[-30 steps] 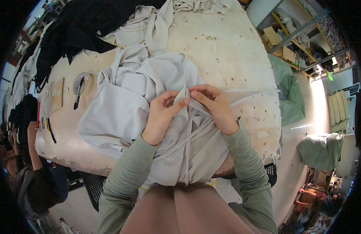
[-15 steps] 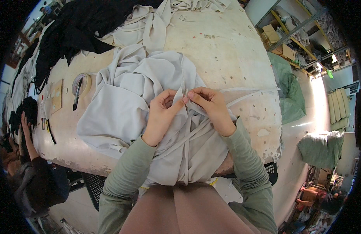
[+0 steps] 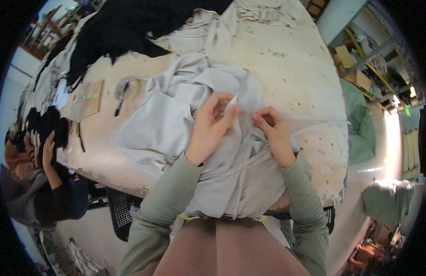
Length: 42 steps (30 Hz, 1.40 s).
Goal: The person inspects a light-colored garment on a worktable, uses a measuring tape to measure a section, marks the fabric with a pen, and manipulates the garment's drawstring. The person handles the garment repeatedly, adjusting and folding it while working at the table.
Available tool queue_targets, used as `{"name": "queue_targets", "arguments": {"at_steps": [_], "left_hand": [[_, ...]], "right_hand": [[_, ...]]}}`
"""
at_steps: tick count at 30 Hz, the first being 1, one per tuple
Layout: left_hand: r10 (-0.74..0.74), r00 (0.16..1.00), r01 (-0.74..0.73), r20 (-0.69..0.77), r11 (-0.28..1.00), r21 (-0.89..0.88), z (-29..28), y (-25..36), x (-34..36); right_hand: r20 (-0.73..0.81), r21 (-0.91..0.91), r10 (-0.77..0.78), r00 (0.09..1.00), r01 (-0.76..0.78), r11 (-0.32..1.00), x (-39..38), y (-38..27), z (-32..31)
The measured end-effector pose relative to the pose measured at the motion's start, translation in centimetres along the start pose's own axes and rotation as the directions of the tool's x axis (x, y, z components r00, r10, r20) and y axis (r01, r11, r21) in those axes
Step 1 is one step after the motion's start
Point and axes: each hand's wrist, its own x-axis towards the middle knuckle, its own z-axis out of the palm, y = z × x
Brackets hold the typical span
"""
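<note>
A light grey garment (image 3: 162,124) of thin cloth lies bunched on the table before me, its near part draped over the table's edge towards my lap. My left hand (image 3: 214,126) is closed, pinching a narrow edge of that cloth between thumb and fingers; a pale tip stands up above the grip. To its right, a little apart, my right hand (image 3: 275,131) hovers over the cloth with thumb and forefinger brought together. Whatever is in that pinch, if anything, is too small to make out. Long narrow strips of the same cloth cross below both hands.
On the pale, worn table (image 3: 300,69) lie a tape roll (image 3: 132,89) with a black pen (image 3: 121,103) across it, and a brown card (image 3: 94,97). Black cloth (image 3: 125,32) is heaped at the back left. A co-worker (image 3: 47,193) sits at the left; green sacks (image 3: 360,124) stand right.
My hands have come apart: the left keeps the cloth's edge while the right has drawn away to the right. The whole view has shifted, with the table now further right in it.
</note>
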Motion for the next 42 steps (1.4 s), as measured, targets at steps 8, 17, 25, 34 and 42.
{"name": "queue_targets", "arguments": {"at_steps": [8,17,25,34,42], "left_hand": [[0.642,0.712,0.361,-0.284,0.012,0.932,-15.3,2.6,1.5],[0.552,0.671,0.048,-0.495,0.634,0.772,-19.3,1.3,1.3],[0.641,0.624,0.064,-0.448,0.529,0.846,-18.9,1.5,-1.3],[0.227,0.956,-0.265,0.188,0.941,0.21,1.1,-0.7,-2.9],[0.008,0.988,-0.056,0.157,0.951,0.304,2.5,-2.5,-1.7]], "right_hand": [[0.004,0.021,-0.042,0.999,0.042,0.999,0.5,0.4,-0.4],[0.03,-0.071,-0.142,0.989,0.144,0.987,1.5,1.7,-0.9],[0.016,-0.061,-0.159,0.987,0.16,0.985,2.3,2.2,-1.0],[-0.005,0.103,-0.334,0.943,0.333,0.937,1.5,2.1,0.3],[-0.083,0.272,-0.308,0.948,0.319,0.908,1.5,2.5,1.2]]}}
